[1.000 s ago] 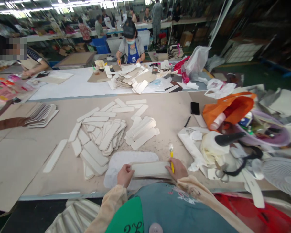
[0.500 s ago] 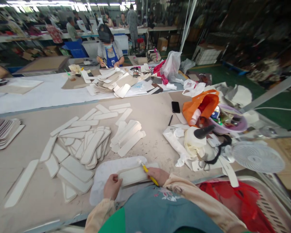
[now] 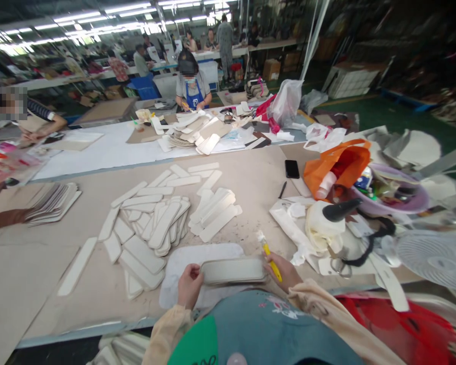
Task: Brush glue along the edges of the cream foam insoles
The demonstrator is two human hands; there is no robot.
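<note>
My left hand (image 3: 190, 286) pinches the left end of a pale rounded strip (image 3: 233, 270), which lies flat before me over a white sheet (image 3: 178, 261). A brush with a yellow handle (image 3: 272, 262) is gripped in my right hand (image 3: 286, 272), beside the strip's right end. Its white-tipped bristles point away from me, beyond the strip's far edge. A heap of similar pale strips (image 3: 167, 223) is spread to the left, and a smaller overlapping group (image 3: 216, 213) lies just past the sheet.
To the right are a white bottle with a black nozzle (image 3: 327, 223), a black phone (image 3: 292, 169), an orange bag (image 3: 338, 162), a purple basin (image 3: 399, 197) and a fan (image 3: 433, 258). Stacked panels (image 3: 55, 203) lie left. A co-worker (image 3: 193, 86) sits across the table.
The brush has moved off the strip's surface to the right, in my right hand. My left hand still pinches the strip's end. The view has swung left, bringing another person into sight.
</note>
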